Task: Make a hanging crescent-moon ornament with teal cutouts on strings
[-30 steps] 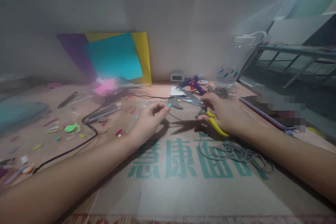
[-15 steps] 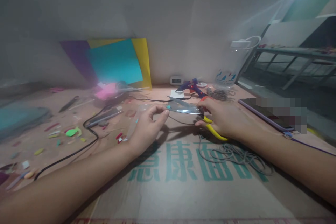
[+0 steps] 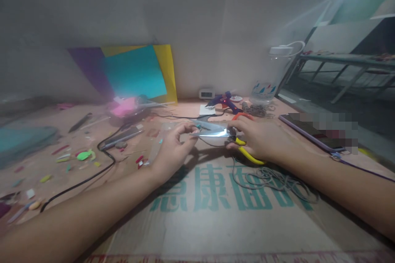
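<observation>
Small teal piece [image 3: 198, 126] is sitting at the left hand's fingertips, above the cardboard [image 3: 188, 234], about mid-view. Left hand [image 3: 175, 147] is pinching narrow, thumb and forefinger closing on it; the exact contact is hiding behind the blades. Right hand [image 3: 257, 137] is gripping the scissors [image 3: 217, 133], fingers wrapping the yellow and orange handles. Blades are standing apart, pointing left, their tips reaching the left fingertips, with the piece showing between them. Can't tell whether an edge is touching it.

Progress, judging: lining-up is looking done, since piece and blades are already meeting at one spot. The snip itself is not yet showing as finished; blades are not closing fully and no cut-off bit is clearly visible. So the cut is seemingly remaining.

Grey cord [image 3: 279, 181] is lying in loose loops on the cardboard, right of centre; a strand is running from the left fingertips toward the right hand, apparently unsevered. Whether it is joining the loops behind that hand, can't tell.

Glue gun [image 3: 224, 99] is resting behind, red light glowing, nobody holding it. Phone [image 3: 308, 131] is lying at right. Coloured scraps [image 3: 84, 155] are scattering across the left side, untouched.
</observation>
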The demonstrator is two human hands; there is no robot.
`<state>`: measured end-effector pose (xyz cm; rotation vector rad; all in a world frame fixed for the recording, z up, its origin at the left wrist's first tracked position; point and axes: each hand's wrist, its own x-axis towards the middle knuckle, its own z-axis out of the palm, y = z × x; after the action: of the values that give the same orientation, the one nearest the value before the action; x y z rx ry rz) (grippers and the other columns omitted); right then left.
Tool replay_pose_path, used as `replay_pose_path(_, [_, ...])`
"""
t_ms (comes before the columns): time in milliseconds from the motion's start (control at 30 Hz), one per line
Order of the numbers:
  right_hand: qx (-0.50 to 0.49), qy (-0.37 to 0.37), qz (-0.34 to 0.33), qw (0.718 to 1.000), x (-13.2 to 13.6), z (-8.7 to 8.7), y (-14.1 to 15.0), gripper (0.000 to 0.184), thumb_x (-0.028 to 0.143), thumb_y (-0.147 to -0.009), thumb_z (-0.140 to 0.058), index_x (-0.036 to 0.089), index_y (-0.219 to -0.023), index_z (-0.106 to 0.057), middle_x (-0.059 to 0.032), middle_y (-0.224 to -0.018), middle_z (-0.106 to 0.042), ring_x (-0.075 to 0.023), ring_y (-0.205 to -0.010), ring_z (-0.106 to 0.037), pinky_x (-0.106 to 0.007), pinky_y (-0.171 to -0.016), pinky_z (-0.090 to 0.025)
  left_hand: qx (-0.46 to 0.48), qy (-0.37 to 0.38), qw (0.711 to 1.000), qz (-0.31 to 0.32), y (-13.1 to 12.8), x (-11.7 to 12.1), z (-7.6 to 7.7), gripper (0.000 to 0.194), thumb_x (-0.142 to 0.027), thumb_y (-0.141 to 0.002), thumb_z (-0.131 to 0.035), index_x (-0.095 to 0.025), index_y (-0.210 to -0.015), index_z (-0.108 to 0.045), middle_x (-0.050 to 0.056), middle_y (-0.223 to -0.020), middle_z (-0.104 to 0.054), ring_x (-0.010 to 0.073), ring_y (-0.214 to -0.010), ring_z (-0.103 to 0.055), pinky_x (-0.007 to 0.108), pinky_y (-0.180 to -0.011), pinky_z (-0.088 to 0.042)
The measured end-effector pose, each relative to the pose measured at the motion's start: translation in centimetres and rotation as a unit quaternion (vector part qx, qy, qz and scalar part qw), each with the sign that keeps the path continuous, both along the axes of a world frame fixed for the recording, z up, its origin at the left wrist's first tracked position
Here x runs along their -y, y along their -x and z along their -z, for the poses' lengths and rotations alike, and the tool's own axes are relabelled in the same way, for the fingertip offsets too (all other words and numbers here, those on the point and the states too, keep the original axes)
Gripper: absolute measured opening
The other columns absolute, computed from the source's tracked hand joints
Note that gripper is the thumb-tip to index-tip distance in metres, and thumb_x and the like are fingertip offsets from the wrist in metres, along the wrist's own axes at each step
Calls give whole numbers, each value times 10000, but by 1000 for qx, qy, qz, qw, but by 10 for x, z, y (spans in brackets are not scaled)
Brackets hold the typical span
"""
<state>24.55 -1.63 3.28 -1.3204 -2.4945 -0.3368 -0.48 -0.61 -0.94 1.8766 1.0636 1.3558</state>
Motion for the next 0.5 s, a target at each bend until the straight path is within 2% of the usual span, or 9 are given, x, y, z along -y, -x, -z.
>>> replay_pose_path(300, [-1,25,-18,1000,4,-9,5,432,418,-823,-624,240,-1216,-599,-78,-1023,-670,-221,-882,-610,-269,-640,-417,-63,-29,998,1,0,8,-5,119,-192,-822,-556,-190,-917,-627,46,-990,-660,195,-954,-598,296,-838,-462])
replay_pose_path(500, [-4,30,-32,999,2,-6,3,389,428,-822,-633,195,-1134,-628,-101,-1026,-668,-222,-884,-611,-266,-646,-419,-75,-26,997,4,0,10,-6,149,-171,-811,-563,-188,-941,-636,50,-999,-661,200,-963,-593,286,-806,-470])
